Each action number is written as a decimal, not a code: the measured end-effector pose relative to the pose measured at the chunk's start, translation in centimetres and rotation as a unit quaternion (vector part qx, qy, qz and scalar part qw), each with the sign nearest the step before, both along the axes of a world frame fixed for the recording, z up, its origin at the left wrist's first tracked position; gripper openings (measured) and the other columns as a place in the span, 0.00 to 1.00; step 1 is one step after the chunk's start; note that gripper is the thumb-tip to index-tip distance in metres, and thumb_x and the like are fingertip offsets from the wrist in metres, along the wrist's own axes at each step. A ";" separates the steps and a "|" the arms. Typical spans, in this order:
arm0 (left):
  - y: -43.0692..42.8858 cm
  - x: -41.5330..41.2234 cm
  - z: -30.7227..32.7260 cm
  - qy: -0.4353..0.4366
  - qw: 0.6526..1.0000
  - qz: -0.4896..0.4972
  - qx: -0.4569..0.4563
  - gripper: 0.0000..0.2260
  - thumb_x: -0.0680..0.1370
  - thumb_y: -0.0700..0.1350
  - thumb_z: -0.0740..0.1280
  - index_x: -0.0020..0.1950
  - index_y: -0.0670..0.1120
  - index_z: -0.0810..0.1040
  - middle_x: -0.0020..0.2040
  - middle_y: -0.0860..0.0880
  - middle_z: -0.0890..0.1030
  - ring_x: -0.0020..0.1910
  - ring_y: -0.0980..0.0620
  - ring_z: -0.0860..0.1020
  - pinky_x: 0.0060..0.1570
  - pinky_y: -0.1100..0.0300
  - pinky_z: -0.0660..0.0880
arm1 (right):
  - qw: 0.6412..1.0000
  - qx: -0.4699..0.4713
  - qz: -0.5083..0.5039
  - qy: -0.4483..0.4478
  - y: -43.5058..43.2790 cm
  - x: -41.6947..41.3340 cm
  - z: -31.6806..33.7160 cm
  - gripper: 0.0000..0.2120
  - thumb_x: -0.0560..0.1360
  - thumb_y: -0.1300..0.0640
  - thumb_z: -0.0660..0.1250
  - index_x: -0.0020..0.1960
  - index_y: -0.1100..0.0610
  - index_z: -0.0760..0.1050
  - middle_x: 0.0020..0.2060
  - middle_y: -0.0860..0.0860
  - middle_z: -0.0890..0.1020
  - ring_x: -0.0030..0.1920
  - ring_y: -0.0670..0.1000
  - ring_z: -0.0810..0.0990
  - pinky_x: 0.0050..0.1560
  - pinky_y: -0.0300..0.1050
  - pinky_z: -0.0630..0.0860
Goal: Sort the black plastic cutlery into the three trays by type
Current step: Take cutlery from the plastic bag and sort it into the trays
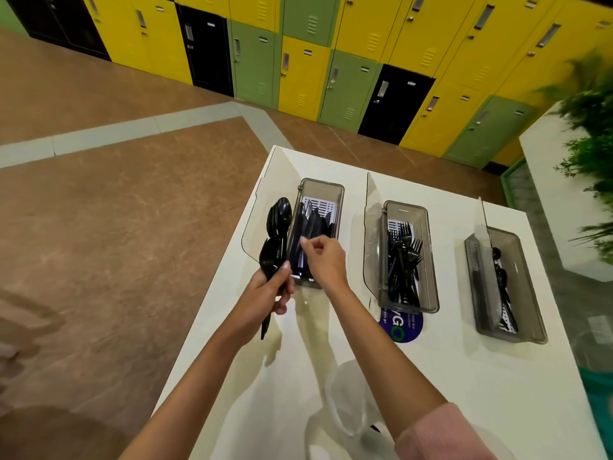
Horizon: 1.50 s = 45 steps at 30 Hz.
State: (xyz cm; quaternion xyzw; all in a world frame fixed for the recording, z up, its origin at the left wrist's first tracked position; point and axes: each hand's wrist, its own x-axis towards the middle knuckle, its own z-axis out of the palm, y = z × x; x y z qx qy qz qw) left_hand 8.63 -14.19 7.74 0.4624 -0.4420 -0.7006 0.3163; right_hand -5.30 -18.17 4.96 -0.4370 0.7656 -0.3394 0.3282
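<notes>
Hands of one person work over a white table (464,376), seen from above. The left hand (272,293) is clamped around the handles of a bunch of spoons (277,234). Their long axis runs away from the person, with the bowls at the far end and the handle tips sticking out below the fist. The bunch hangs at the table's left edge, just beside the left tray (323,187), and overlaps that tray's raised clear lid (255,227) in this view.

The right hand (323,260) hovers over the near half of the left tray with its thumb and forefinger drawn close together. Whether it pinches anything cannot be told. Below it, knives (311,224) lie lengthwise in the tray, parallel to its long sides.

The three smoky see-through trays sit side by side, well apart, each with its long axis running away from the person and its lid standing open on its left side. The middle tray (428,254) holds forks (404,254), prongs toward the far end. The right tray (527,293) holds loose spoons (501,277) lying lengthwise.

A round blue sticker (406,327) peeks out from under the near end of the middle tray. A crumpled clear plastic bag (348,410) lies on the table close to the person, partly under the right forearm, which ends in a pink sleeve (441,436). Beyond the table stand yellow, green and black lockers (298,71), and a green plant (593,127) is at the far right.
</notes>
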 end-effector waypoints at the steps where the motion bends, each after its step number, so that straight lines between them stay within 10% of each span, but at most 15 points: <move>1: 0.1 -0.1 0.2 0.018 1.000 -0.007 0.010 0.14 0.82 0.47 0.58 0.38 0.42 0.69 0.32 0.48 0.71 0.25 0.55 0.65 0.25 0.64 0.61 | 0.999 -0.019 0.010 -0.041 0.2 -0.2 1.1 0.15 0.78 0.46 0.63 0.47 0.58 0.78 0.46 0.54 0.83 0.50 0.51 0.81 0.51 0.46 0.77; 5: 0.7 -0.5 0.9 0.081 0.994 -0.040 0.066 0.11 0.82 0.45 0.58 0.41 0.43 0.68 0.30 0.49 0.68 0.23 0.57 0.61 0.22 0.66 0.57 | 0.961 -0.073 0.042 -0.263 1.3 -0.5 5.8 0.14 0.80 0.46 0.58 0.53 0.53 0.77 0.44 0.47 0.82 0.44 0.45 0.82 0.49 0.43 0.81; 11: 1.9 -0.8 1.7 0.134 0.980 -0.098 0.107 0.10 0.81 0.46 0.59 0.44 0.42 0.70 0.29 0.50 0.66 0.23 0.57 0.58 0.21 0.67 0.56 | 0.944 -0.098 0.042 -0.313 3.3 -1.7 6.6 0.15 0.79 0.50 0.63 0.61 0.58 0.75 0.49 0.50 0.81 0.43 0.48 0.80 0.41 0.40 0.79; 24: 5.3 -3.9 2.9 0.049 0.985 -0.165 0.017 0.12 0.81 0.52 0.58 0.55 0.45 0.74 0.31 0.50 0.70 0.28 0.54 0.67 0.28 0.64 0.63 | 0.932 -0.113 0.022 -0.344 8.6 -6.4 8.6 0.14 0.78 0.54 0.65 0.56 0.63 0.79 0.44 0.51 0.83 0.41 0.46 0.79 0.39 0.36 0.76; 30: 6.5 -6.1 3.7 0.001 0.982 -0.184 -0.035 0.12 0.81 0.52 0.57 0.54 0.45 0.74 0.31 0.51 0.70 0.28 0.54 0.67 0.28 0.63 0.64 | 0.946 -0.109 0.031 -0.305 10.7 -7.6 8.8 0.16 0.75 0.47 0.69 0.57 0.57 0.79 0.51 0.54 0.84 0.51 0.52 0.83 0.53 0.49 0.80; 45: 8.5 -10.2 5.2 0.009 0.972 -0.229 -0.041 0.17 0.82 0.50 0.57 0.58 0.37 0.73 0.32 0.51 0.71 0.31 0.54 0.67 0.31 0.63 0.65 | 0.940 -0.120 -0.059 -0.314 13.4 -10.6 9.0 0.14 0.76 0.48 0.67 0.59 0.50 0.78 0.51 0.52 0.85 0.51 0.53 0.84 0.52 0.56 0.80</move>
